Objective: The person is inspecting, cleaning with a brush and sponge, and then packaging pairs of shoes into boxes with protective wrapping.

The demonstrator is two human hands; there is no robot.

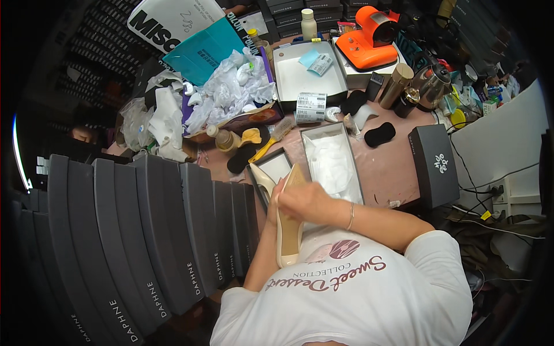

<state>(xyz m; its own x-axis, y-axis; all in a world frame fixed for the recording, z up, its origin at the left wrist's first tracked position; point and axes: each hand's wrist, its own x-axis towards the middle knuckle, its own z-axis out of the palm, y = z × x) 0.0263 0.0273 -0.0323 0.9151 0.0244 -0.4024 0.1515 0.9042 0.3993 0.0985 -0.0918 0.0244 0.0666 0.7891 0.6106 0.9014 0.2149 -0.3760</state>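
A cream women's shoe (288, 236) is held up in front of my chest, its tan sole facing me and its toe pointing down. My left hand (273, 203) grips it from the left side, partly hidden behind it. A curved cream piece (262, 180) shows just beyond that hand; I cannot tell whether it belongs to the same shoe. Across the sole lies my right hand (306, 203), fingers curled closed; anything inside them is hidden. Beyond the hands, an open shoebox (353, 145) holds white tissue paper (330, 164).
Dark shoeboxes (167, 230) stand in a row at left. A closed box (434, 164) stands at right. Farther back are a yellow-handled brush (265, 150), black oval pads (380, 134), a box of crumpled plastic (236, 81), a label tray (288, 75) and an orange machine (367, 43).
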